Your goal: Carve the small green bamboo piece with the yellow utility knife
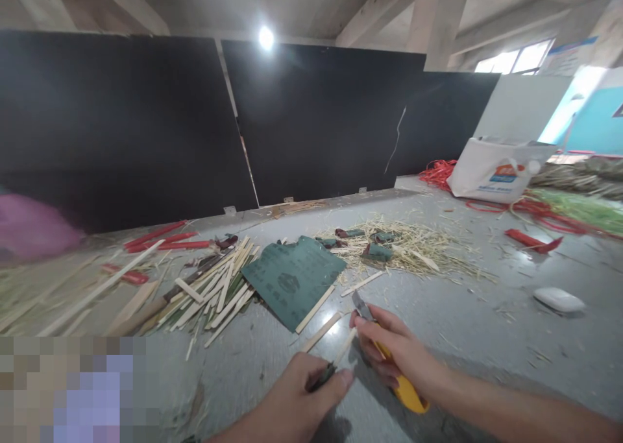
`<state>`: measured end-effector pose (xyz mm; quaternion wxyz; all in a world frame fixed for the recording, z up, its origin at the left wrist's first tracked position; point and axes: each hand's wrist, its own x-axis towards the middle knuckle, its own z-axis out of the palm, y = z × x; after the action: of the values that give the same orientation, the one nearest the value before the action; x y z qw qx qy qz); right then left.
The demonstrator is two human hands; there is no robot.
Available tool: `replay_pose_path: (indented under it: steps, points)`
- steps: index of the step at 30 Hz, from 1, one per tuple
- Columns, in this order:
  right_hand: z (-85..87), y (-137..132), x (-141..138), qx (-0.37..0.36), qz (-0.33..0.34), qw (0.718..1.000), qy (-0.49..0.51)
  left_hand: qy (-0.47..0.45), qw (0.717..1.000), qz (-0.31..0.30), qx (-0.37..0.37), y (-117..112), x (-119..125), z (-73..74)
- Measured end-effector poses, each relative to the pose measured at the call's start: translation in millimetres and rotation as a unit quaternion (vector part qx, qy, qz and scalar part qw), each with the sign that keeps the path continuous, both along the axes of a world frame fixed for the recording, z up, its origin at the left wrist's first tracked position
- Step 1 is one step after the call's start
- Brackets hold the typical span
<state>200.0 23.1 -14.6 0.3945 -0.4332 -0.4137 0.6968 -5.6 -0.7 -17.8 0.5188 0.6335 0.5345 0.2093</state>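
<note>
My right hand [389, 342] is wrapped around a yellow utility knife [407, 391], its metal tip [361, 305] pointing up and away from me. Just left of it, my left hand [314, 391] pinches a thin bamboo strip [344, 347], with a small dark green piece, perhaps sandpaper, at the fingers. The far end of the strip meets the fingertips of my right hand. Beyond my hands a torn green sandpaper sheet [292, 277] lies on the grey work surface [467, 320]. A loose strip [321, 331] lies just past my left hand.
Bamboo strips [219, 294] are heaped at left near red wrapped sticks [168, 242]. Shavings [418, 245] with curled sandpaper scraps [378, 251] lie beyond. At right are a white rounded object [559, 299], a red piece [533, 240] and a white bag [501, 170]. Black panels [321, 119] stand behind.
</note>
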Motion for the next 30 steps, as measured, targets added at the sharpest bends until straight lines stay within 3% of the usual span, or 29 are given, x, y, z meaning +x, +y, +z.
replay_pose_path:
  steps: [11,18,21,25,30]
  points:
    - [-4.9,-4,-4,0.021,0.076,0.996,-0.042,0.048,0.998,-0.023,-0.022,3,-4,-3.2]
    - [0.4,-7,-2,-0.002,0.027,0.999,-0.029,0.065,0.997,-0.035,-0.001,2,3,11.8]
    - [5.0,-9,2,-0.030,0.114,0.992,-0.048,0.054,0.998,-0.018,-0.001,1,2,9.6]
    - [4.0,-11,6,-0.091,0.252,0.959,-0.094,0.018,1.000,-0.003,0.010,0,-3,-0.6]
    - [4.4,-11,9,-0.142,0.275,0.947,-0.083,-0.029,0.999,-0.017,0.020,1,-1,-6.7]
